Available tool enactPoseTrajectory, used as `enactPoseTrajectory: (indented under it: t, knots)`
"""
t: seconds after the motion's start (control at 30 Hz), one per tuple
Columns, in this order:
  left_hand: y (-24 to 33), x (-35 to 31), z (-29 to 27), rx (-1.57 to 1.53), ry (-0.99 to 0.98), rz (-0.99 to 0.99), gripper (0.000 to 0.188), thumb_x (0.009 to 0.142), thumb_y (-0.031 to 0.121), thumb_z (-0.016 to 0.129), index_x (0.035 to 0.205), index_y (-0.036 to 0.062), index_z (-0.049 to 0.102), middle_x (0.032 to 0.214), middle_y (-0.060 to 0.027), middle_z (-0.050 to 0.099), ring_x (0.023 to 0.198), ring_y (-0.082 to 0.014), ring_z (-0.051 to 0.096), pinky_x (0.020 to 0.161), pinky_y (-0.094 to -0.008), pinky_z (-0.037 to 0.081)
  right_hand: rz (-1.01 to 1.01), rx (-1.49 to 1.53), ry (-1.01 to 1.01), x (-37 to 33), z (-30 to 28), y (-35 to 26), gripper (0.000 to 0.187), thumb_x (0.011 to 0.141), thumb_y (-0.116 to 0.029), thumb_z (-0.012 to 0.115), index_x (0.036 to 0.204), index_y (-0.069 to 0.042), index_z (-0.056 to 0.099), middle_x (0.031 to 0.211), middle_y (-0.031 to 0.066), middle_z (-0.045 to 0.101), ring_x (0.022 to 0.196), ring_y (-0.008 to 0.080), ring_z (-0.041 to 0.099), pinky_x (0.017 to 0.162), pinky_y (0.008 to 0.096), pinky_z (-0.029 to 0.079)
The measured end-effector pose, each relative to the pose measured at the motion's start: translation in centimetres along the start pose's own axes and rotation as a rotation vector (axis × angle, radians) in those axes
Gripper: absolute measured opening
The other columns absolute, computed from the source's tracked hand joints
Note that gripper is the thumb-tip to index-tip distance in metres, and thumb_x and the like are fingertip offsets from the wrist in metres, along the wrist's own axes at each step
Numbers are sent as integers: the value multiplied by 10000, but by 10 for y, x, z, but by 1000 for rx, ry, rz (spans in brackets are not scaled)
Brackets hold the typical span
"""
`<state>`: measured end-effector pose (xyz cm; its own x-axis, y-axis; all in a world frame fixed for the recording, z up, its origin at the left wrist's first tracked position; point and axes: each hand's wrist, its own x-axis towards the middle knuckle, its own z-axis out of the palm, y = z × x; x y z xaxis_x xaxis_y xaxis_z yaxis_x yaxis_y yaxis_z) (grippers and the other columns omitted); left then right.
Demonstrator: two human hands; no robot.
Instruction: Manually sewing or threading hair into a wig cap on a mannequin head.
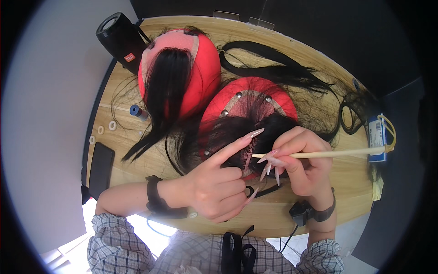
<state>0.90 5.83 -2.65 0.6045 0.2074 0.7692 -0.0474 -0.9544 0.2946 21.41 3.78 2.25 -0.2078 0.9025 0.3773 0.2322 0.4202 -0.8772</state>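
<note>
Pale grey wall (54, 114) at left, dark panels (356, 45) behind a wood-grain table (349, 178), bright white floor (141, 228) below.

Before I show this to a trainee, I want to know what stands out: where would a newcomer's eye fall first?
Probably on the far red dome at upper left and the near red dome at centre, both bearing black hair. Then comes the pale stick in the right hand, its tip at the near red dome's hair, close to the left hand.
</note>
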Motion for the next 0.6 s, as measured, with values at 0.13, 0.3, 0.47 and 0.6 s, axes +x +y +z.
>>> enactPoseTrajectory:
  t: [0.13, 0.3, 0.47, 0.6]
  knots:
    - [-1, 0, 0, -6, 4, 6, 277, 646, 26, 669, 475, 44, 451, 528, -9, 288, 481, -144, 350, 1017, -708, 376, -48, -36, -14, 2, -1, 1, 70, 825, 45, 620, 864, 4, 662, 790, 105, 649, 668, 151, 640, 589, 242, 502]
    - [0, 0, 0, -31, 17, -6, 277, 636, 27, 672, 474, 41, 448, 528, -10, 288, 481, -146, 350, 1017, -711, 375, -74, -45, -35, 3, -1, 0, 83, 811, 55, 627, 865, 6, 664, 794, 109, 651, 656, 149, 636, 587, 240, 500]
    - [-1, 0, 1, -17, 9, 5, 277, 631, 27, 674, 475, 39, 445, 529, -11, 288, 483, -148, 350, 1017, -710, 377, 1, 18, 12, 0, 0, 1, 95, 802, 67, 621, 865, 11, 664, 783, 111, 650, 648, 151, 637, 582, 241, 502]
    - [-1, -1, 1, -16, 10, 7, 261, 618, 30, 662, 478, 37, 442, 534, -11, 280, 484, -148, 348, 1017, -707, 381, -9, 39, 23, 0, 1, 2, 97, 798, 69, 617, 861, 11, 663, 774, 117, 649, 651, 154, 639, 582, 244, 506]
